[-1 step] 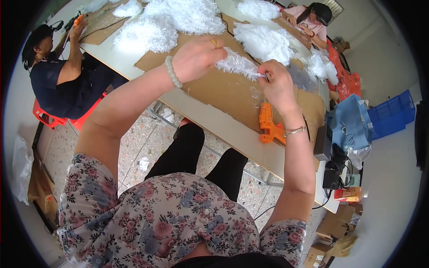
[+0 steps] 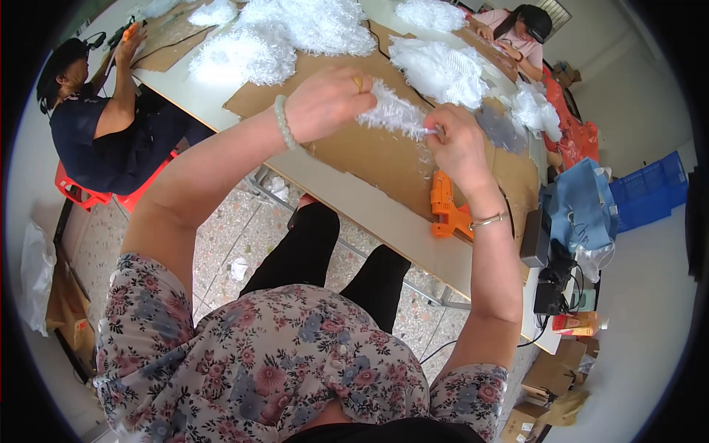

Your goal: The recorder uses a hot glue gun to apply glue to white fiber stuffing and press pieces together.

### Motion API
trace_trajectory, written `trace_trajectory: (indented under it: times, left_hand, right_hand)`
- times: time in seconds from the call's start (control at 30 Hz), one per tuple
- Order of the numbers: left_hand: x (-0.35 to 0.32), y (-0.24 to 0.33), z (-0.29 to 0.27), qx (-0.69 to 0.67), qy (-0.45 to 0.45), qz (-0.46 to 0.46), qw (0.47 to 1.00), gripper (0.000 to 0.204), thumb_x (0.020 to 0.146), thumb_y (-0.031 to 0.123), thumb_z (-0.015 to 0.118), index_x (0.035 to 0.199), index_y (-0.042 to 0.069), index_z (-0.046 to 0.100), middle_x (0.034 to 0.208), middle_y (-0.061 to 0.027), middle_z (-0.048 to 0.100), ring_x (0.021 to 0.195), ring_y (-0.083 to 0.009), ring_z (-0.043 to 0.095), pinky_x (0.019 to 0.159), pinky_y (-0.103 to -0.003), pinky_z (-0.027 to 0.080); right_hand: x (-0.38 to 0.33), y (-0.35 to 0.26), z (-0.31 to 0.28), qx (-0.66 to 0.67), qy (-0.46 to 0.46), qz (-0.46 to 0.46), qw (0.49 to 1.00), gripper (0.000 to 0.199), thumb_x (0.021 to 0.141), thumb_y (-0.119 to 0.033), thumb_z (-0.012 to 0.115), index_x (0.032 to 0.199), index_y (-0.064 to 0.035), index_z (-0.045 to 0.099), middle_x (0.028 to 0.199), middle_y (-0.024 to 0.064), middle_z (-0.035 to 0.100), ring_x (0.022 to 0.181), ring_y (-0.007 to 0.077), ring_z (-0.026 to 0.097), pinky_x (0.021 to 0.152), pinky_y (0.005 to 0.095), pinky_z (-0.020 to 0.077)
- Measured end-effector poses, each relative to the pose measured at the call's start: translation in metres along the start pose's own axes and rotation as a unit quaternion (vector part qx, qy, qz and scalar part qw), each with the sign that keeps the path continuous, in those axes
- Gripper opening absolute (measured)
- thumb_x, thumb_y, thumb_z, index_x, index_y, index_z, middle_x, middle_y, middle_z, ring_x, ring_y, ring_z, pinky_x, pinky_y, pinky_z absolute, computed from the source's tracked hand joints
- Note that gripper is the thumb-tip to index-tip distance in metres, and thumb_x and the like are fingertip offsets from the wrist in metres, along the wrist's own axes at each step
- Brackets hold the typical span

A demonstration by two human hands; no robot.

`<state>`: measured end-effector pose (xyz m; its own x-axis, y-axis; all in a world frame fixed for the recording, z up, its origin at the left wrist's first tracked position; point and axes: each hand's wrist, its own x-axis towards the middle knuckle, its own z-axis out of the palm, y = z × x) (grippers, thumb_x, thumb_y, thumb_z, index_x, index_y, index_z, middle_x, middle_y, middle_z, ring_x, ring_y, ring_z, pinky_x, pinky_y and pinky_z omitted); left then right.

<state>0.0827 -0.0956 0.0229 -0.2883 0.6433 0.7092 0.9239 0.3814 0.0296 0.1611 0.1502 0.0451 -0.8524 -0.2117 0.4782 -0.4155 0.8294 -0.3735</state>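
Note:
Between my two hands stretches a white fringed, feather-like strip point(image 2: 397, 112), above the brown cardboard on the table. My left hand point(image 2: 330, 103), with a ring and a beaded bracelet, is closed on the strip's left end. My right hand point(image 2: 459, 142) pinches its narrow right end between thumb and fingers. Just below the right hand, an orange glue gun point(image 2: 446, 207) lies on the cardboard near the table edge, partly behind my forearm.
Fluffy white piles point(image 2: 244, 55) and a white fringed heap point(image 2: 439, 70) cover the table's far side. Cables cross the cardboard point(image 2: 354, 159). One co-worker point(image 2: 85, 118) sits at left, another point(image 2: 517, 37) at far right. A blue bag point(image 2: 583, 203) stands at right.
The white strip spreads a little wider between my hands. Both hands have shifted only slightly.

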Motion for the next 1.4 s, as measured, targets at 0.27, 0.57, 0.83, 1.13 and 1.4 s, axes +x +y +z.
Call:
trace_trajectory:
  times: [0.27, 0.57, 0.83, 1.13, 1.4]
  left_hand:
    - [-0.052, 0.006, -0.022, -0.105, -0.198, -0.051, 0.973, 0.029, 0.070, 0.006, 0.067, 0.099, 0.008, 0.064, 0.102, -0.0087, 0.062, 0.092, -0.0255, 0.060, 0.078, -0.035, 0.048]
    - [-0.020, 0.045, 0.001, -0.112, -0.107, -0.079, 0.985, 0.022, 0.072, 0.016, 0.069, 0.091, 0.006, 0.066, 0.088, -0.0094, 0.064, 0.083, -0.0282, 0.059, 0.071, -0.038, 0.049]
    - [-0.003, 0.065, 0.053, -0.047, -0.122, 0.017, 0.991, 0.011, 0.067, 0.016, 0.066, 0.068, 0.006, 0.063, 0.074, -0.0078, 0.061, 0.081, -0.0263, 0.057, 0.072, -0.037, 0.048]
    - [0.029, 0.090, 0.090, -0.138, -0.039, -0.046, 0.989, 0.002, 0.074, 0.009, 0.062, 0.075, 0.007, 0.063, 0.072, -0.0066, 0.060, 0.075, -0.0274, 0.056, 0.070, -0.038, 0.046]
    - [0.019, 0.114, 0.081, -0.188, -0.055, 0.077, 0.978, 0.017, 0.078, 0.015, 0.065, 0.093, 0.007, 0.065, 0.080, -0.0087, 0.065, 0.077, -0.0299, 0.060, 0.067, -0.038, 0.048]
  right_hand:
    - [-0.070, -0.015, -0.042, -0.043, -0.136, 0.026, 0.989, 0.043, 0.065, 0.001, 0.067, 0.107, -0.0053, 0.061, 0.110, 0.0127, 0.058, 0.098, 0.0318, 0.056, 0.082, 0.0353, 0.0469]
    - [-0.125, -0.004, -0.050, -0.117, -0.149, 0.070, 0.979, 0.051, 0.063, 0.005, 0.059, 0.113, 0.0006, 0.057, 0.114, 0.0166, 0.056, 0.105, 0.0369, 0.053, 0.090, 0.0390, 0.0445]
    - [-0.127, 0.004, -0.043, -0.078, -0.086, 0.073, 0.991, 0.043, 0.062, 0.008, 0.055, 0.105, 0.0032, 0.059, 0.105, 0.0180, 0.057, 0.082, 0.0359, 0.060, 0.071, 0.0364, 0.0498]
    - [-0.164, 0.029, -0.083, 0.296, 0.048, 0.272, 0.914, 0.042, 0.077, -0.006, 0.058, 0.117, 0.0016, 0.052, 0.104, 0.0084, 0.054, 0.074, 0.0102, 0.053, 0.061, 0.0221, 0.0434]
    - [-0.149, 0.010, -0.065, 0.412, 0.098, 0.294, 0.857, 0.040, 0.080, 0.000, 0.056, 0.119, 0.0008, 0.052, 0.102, 0.0109, 0.060, 0.072, 0.0105, 0.054, 0.061, 0.0239, 0.0456]
